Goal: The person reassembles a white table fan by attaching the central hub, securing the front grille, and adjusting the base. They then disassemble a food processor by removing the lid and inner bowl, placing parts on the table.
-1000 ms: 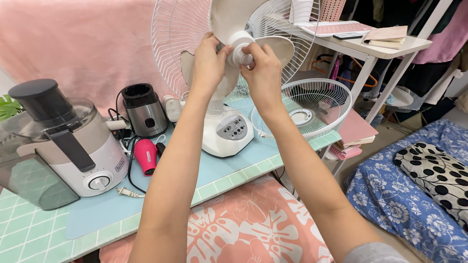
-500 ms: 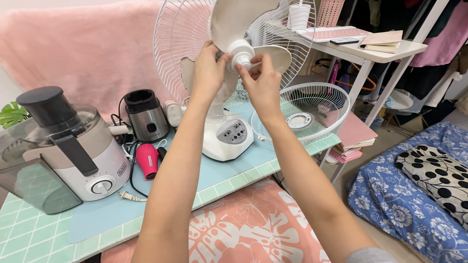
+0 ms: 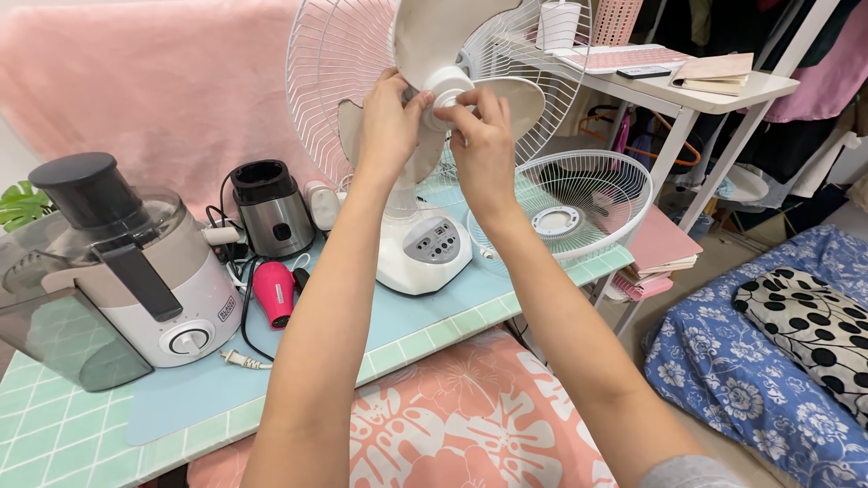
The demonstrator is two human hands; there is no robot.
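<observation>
Both hands, left hand (image 3: 389, 117) and right hand (image 3: 479, 136), pinch the white hub cap (image 3: 448, 89) at the fan blades' (image 3: 434, 41) centre; steadying 1 blade while turning likely helps.

A pink blanket (image 3: 145, 81) hangs behind the green-tiled table (image 3: 54, 434); a white shelf (image 3: 723, 90) stands right, above blue floral bedding (image 3: 768, 398)

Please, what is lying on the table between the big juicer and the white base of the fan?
In the head view, between the juicer and the fan base lie a pink hair dryer, black cords and, further back, a small steel-and-black blender base.
</observation>
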